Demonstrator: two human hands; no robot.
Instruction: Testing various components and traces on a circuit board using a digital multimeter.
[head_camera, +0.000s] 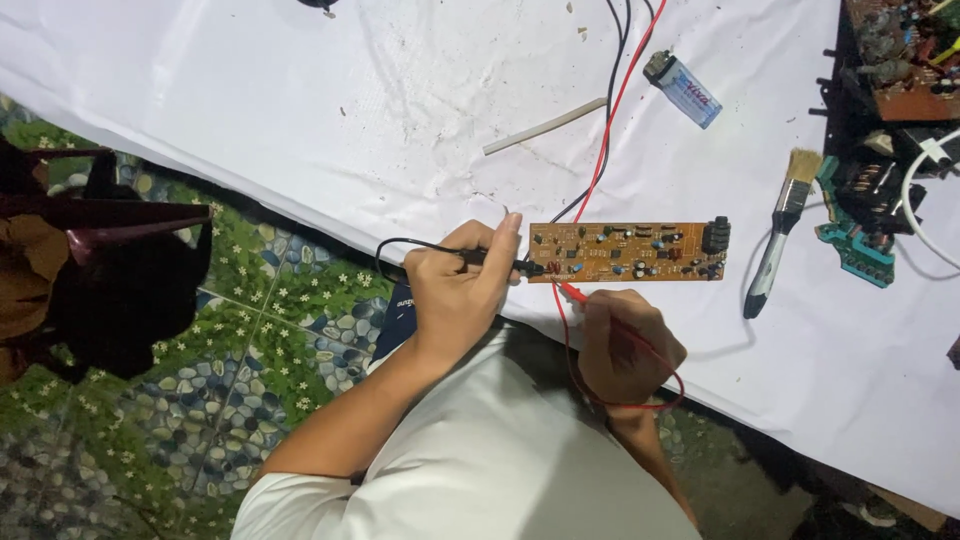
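The left hand (455, 290) is closed around a thin black test probe (500, 262), its grip pinching the shaft so the tip touches the left end of a long, narrow brown circuit board (625, 251) studded with small components. The right hand (625, 345) is curled shut on a red test probe (572, 291), whose tip meets the lower left edge of the same board. The board lies flat on the white-covered tabletop (300, 120), close to the near edge, just beyond both hands. A black wire (610, 110) and a red wire (628, 80) run from the probes across the cloth toward the far edge; the red one also loops around the right wrist. Right of the board, near it but apart, lies a paintbrush with a pale bristle head and a black and silver handle (778, 235). Toward the far edge sit a blue and silver rectangular battery (684, 88) and a pale, slim stick (545, 126). At the right edge, well apart from the hands, other circuit boards and green electronic parts (870, 200) are heaped together with a white cable (915, 195).
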